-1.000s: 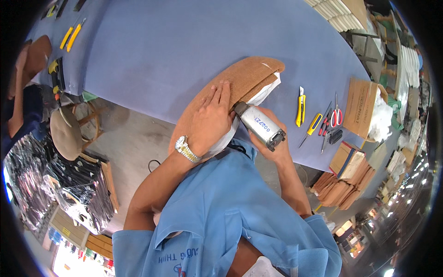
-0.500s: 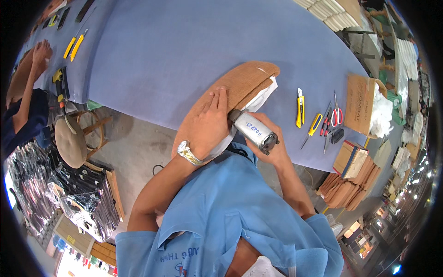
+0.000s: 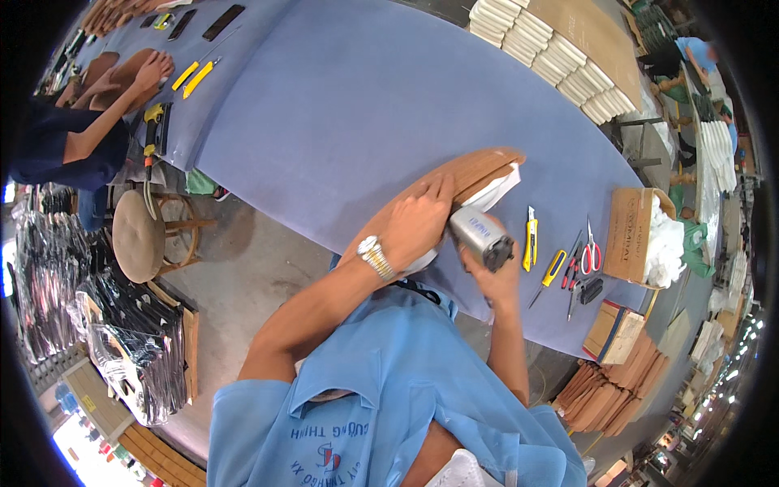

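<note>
Head view: right hand (image 3: 497, 280), fingers around staple gun (image 3: 480, 235); left hand (image 3: 414, 227), fingers flat on brown upholstered pad (image 3: 479, 169) at near edge of desk (image 3: 324, 122). Gun sits just beside left fingers; a slip could staple them.

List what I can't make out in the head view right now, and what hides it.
All in the head view:
Grey tool: front end, hidden by its own body and the left hand.
Right hand: most fingers, behind the tool.
Brown padded piece: lower end, partly covered by the left hand and wrist.
Co-worker: head, cut off by the dark rim.
</note>
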A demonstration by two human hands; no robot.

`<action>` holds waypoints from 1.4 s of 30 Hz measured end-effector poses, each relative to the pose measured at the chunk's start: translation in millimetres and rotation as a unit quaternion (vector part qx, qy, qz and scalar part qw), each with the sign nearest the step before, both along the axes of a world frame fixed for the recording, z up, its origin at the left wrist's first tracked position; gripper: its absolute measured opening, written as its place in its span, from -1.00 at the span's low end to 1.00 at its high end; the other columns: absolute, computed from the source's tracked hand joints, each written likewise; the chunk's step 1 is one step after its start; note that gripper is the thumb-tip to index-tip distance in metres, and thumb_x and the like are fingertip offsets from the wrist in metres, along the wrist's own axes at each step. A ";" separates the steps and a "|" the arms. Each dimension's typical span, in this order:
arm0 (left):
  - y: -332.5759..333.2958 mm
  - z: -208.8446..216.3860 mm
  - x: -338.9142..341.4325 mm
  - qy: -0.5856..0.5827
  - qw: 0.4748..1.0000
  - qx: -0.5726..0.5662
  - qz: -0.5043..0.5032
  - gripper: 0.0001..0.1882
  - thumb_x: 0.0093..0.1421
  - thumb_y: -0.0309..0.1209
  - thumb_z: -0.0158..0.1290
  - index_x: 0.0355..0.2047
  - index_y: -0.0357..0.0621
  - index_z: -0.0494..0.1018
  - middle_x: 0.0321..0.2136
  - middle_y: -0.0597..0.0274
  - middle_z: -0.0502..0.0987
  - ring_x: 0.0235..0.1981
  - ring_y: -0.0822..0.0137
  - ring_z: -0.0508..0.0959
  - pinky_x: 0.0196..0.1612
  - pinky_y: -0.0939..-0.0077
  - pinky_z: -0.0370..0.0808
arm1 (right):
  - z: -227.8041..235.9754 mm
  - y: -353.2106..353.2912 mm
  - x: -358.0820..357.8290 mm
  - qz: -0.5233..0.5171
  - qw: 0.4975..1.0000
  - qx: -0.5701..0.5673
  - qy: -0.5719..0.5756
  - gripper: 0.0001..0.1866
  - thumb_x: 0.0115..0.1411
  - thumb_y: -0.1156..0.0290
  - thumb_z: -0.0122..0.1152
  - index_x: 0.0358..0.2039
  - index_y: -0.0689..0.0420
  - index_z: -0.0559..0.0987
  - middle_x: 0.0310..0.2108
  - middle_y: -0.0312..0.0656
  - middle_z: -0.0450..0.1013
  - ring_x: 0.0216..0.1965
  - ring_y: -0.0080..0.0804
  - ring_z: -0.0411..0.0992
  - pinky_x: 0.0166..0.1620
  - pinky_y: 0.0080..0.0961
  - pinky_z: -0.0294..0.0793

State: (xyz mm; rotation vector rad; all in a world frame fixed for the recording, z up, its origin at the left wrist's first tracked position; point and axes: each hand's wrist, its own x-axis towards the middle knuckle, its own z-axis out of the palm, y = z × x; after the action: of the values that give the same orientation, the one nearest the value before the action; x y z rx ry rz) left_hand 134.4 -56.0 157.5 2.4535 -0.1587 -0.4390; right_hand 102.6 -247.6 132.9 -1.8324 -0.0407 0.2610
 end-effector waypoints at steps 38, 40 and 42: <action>9.0 -45.3 -10.4 -0.008 0.999 -0.038 -0.007 -0.24 0.43 -0.16 0.01 0.44 -0.37 0.05 0.38 -0.36 0.23 0.35 -0.27 0.34 0.39 0.07 0.34 | -1.1 -24.3 11.1 0.025 0.995 -0.078 0.050 -0.46 0.04 0.55 0.39 0.10 0.32 0.58 -0.09 -0.03 0.66 -0.07 -0.39 0.62 0.05 -0.43 0.55; 4.9 -48.4 -14.1 -0.032 0.999 -0.014 -0.008 -0.24 0.42 -0.16 0.02 0.44 -0.37 0.06 0.38 -0.33 0.24 0.35 -0.27 0.34 0.38 0.05 0.35 | 1.6 -23.5 14.5 0.033 0.994 -0.086 0.053 -0.45 0.04 0.55 0.39 0.11 0.31 0.57 -0.10 -0.03 0.66 -0.07 -0.37 0.62 0.06 -0.43 0.55; 0.0 -52.6 -13.9 -0.046 0.999 0.006 0.000 -0.25 0.41 -0.16 0.02 0.44 -0.36 0.06 0.39 -0.31 0.25 0.35 -0.27 0.35 0.37 0.04 0.36 | 4.3 -22.7 20.2 0.052 0.992 -0.105 0.042 -0.44 0.03 0.54 0.38 0.11 0.29 0.57 -0.10 -0.02 0.66 -0.06 -0.35 0.62 0.06 -0.41 0.55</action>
State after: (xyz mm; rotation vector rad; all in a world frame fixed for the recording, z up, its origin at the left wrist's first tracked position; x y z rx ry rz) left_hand 120.5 -56.0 104.9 2.4871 -0.1961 -0.3274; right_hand 122.8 -270.3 137.2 -2.0290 -0.0518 0.4278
